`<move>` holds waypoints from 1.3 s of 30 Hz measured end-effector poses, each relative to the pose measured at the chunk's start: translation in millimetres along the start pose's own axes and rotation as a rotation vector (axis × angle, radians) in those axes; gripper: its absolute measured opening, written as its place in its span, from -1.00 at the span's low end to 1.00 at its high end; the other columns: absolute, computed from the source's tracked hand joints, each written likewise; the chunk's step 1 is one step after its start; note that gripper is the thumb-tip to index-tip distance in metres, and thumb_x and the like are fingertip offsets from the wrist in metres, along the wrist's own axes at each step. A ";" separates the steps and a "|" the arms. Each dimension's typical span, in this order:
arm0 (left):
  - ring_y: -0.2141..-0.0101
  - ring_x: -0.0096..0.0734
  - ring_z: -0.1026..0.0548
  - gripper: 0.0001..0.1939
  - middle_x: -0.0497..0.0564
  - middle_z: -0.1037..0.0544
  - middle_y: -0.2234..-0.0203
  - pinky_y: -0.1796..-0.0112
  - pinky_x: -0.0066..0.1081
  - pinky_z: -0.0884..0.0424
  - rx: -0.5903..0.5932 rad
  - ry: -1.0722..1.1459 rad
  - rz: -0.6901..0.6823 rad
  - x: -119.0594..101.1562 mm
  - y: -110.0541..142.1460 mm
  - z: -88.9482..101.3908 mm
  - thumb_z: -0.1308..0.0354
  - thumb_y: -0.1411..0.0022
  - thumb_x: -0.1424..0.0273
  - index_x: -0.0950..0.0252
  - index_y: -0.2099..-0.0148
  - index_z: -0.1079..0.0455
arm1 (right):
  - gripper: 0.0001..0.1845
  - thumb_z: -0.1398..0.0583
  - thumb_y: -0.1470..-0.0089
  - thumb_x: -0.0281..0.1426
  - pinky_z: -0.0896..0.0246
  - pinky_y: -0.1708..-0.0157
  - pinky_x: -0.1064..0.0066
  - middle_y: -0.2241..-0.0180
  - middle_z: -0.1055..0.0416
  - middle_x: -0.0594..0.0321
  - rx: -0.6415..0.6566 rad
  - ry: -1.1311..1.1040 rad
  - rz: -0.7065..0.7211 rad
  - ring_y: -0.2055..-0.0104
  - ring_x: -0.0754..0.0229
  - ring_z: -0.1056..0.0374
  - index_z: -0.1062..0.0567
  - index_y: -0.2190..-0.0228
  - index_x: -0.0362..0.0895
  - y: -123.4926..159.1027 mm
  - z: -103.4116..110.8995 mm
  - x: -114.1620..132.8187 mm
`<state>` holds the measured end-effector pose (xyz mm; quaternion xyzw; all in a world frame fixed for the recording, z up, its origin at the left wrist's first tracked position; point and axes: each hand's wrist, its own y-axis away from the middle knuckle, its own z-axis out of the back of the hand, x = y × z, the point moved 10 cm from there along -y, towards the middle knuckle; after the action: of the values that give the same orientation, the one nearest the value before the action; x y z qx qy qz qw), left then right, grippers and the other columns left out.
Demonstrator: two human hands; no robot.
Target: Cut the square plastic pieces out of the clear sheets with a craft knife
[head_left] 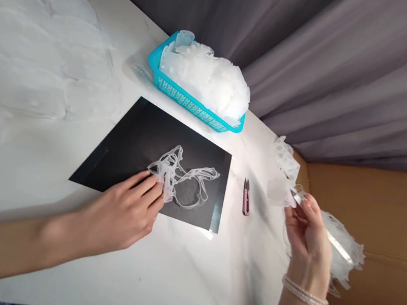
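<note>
Tbl (182,279) marbled white, grey curtain (320,62) bhnd; L hand (133,211) pinching stringy scraps (173,168), R hand (309,230) gripping metal tool (294,193).

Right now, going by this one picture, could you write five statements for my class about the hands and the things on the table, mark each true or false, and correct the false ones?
1. The left hand touches tangled translucent strips. True.
2. The right hand is empty. False: it holds a slim pointed tool.
3. The blue basket is heaped with whitish pieces. True.
4. The pink snips lie on the black sheet. False: they lie on the white table, beside the sheet.
5. The beaded bracelet is on the right wrist. True.
</note>
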<state>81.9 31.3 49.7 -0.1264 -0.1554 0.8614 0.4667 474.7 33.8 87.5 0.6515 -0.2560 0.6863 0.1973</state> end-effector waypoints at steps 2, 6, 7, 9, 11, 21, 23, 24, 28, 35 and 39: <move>0.05 -0.06 -0.49 -0.67 0.21 -0.58 0.12 -0.03 -0.08 -0.41 -0.037 0.101 0.025 9.3 -6.6 8.8 0.01 -0.36 0.42 0.39 0.04 -0.55 | -0.75 -0.41 0.09 -0.42 -0.50 0.40 0.55 0.50 -0.55 0.40 -0.013 -0.057 -0.096 0.44 0.33 -0.53 -0.58 0.29 -0.07 23.7 -14.9 -6.1; 0.22 -0.28 -0.51 -0.68 0.09 -0.55 0.24 0.17 -0.26 -0.47 -0.115 0.383 0.169 35.0 -19.7 32.7 0.05 -0.40 0.46 0.32 0.15 -0.56 | -0.79 -0.35 -0.04 -0.41 -0.51 0.35 0.45 0.41 -0.60 0.34 0.161 -0.160 -0.236 0.30 0.23 -0.56 -0.58 0.22 -0.02 65.6 -92.8 -10.0; 0.29 -0.36 -0.50 -0.69 0.05 -0.54 0.26 0.25 -0.33 -0.46 -0.114 0.500 0.253 44.5 -21.6 35.6 0.04 -0.40 0.45 0.30 0.17 -0.55 | -0.81 -0.34 -0.06 -0.40 -0.52 0.31 0.42 0.40 -0.59 0.34 0.236 -0.179 -0.244 0.29 0.23 -0.56 -0.58 0.21 -0.01 74.0 -115.0 -6.4; 0.38 -0.45 -0.47 -0.73 -0.01 -0.53 0.31 0.37 -0.43 -0.41 -0.033 0.800 0.458 61.2 -21.9 28.7 -0.01 -0.39 0.36 0.26 0.14 -0.55 | -0.83 -0.32 -0.10 -0.38 -0.51 0.25 0.41 0.44 -0.56 0.39 0.360 -0.225 -0.291 0.33 0.27 -0.53 -0.58 0.21 0.01 89.8 -152.7 -0.4; 0.42 -0.48 -0.45 -0.72 -0.07 -0.53 0.40 0.40 -0.47 -0.39 0.128 1.157 0.627 63.2 -19.4 10.8 -0.08 -0.36 0.26 0.23 0.01 -0.51 | -0.83 -0.34 -0.09 -0.38 -0.48 0.26 0.47 0.50 -0.50 0.44 0.414 -0.287 -0.394 0.40 0.33 -0.48 -0.59 0.22 0.02 103.5 -177.7 0.3; 0.56 -0.60 -0.38 -0.79 -0.11 -0.52 0.61 0.51 -0.55 -0.23 0.251 1.767 0.869 55.1 -5.6 -20.2 -0.21 -0.30 0.26 0.24 0.17 -0.60 | -0.84 -0.39 -0.01 -0.41 -0.30 0.46 0.63 0.47 -0.48 0.35 0.382 -0.396 -0.652 0.48 0.42 -0.30 -0.61 0.30 -0.06 125.6 -203.8 -18.6; 0.56 -0.60 -0.39 -0.80 -0.10 -0.54 0.61 0.51 -0.57 -0.25 0.244 1.774 0.887 55.4 -4.1 -20.9 -0.22 -0.30 0.26 0.24 0.21 -0.60 | -0.86 -0.37 -0.04 -0.41 -0.19 0.56 0.68 0.56 -0.39 0.42 0.407 -0.403 -0.651 0.59 0.49 -0.16 -0.60 0.29 -0.07 126.2 -204.9 -18.0; 0.56 -0.60 -0.40 -0.80 -0.10 -0.54 0.61 0.51 -0.57 -0.26 0.242 1.776 0.890 55.5 -4.0 -20.9 -0.22 -0.30 0.26 0.24 0.22 -0.60 | -0.87 -0.36 -0.04 -0.41 -0.15 0.60 0.69 0.59 -0.35 0.45 0.421 -0.406 -0.646 0.64 0.51 -0.10 -0.60 0.29 -0.06 126.3 -205.6 -17.0; 0.52 -0.55 -0.51 -0.80 -0.05 -0.61 0.56 0.48 -0.59 -0.35 0.234 1.801 0.914 55.4 -3.1 -23.3 -0.23 -0.29 0.25 0.24 0.23 -0.60 | -0.87 -0.36 -0.02 -0.40 -0.03 0.76 0.71 0.57 -0.45 0.44 0.487 -0.398 -0.674 0.77 0.56 -0.02 -0.61 0.30 -0.03 129.0 -210.0 -16.9; 0.25 -0.18 -0.66 -0.70 0.12 -0.69 0.32 0.23 -0.33 -0.58 0.145 2.047 0.991 54.4 -1.2 -30.8 -0.23 -0.26 0.15 0.31 0.23 -0.56 | -0.85 -0.23 -0.16 -0.36 -0.51 0.18 0.38 0.27 -0.65 0.21 0.752 -0.342 -0.611 0.22 0.14 -0.60 -0.63 0.26 -0.03 140.0 -218.9 -8.0; 0.30 -0.38 -0.64 -0.82 0.03 -0.68 0.28 0.17 -0.42 -0.55 0.115 1.996 0.990 59.8 -0.2 -32.4 -0.30 -0.24 0.36 0.27 0.11 -0.53 | -0.71 -0.09 -0.16 -0.44 -0.37 -0.05 0.18 0.12 -0.63 0.08 0.950 -0.349 -0.610 0.05 0.04 -0.55 -0.63 0.25 -0.11 154.0 -225.7 -5.4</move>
<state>62.0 86.8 15.6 -0.7881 0.3970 0.4704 -0.0072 203.0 49.6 63.1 0.8159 0.2496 0.5209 0.0276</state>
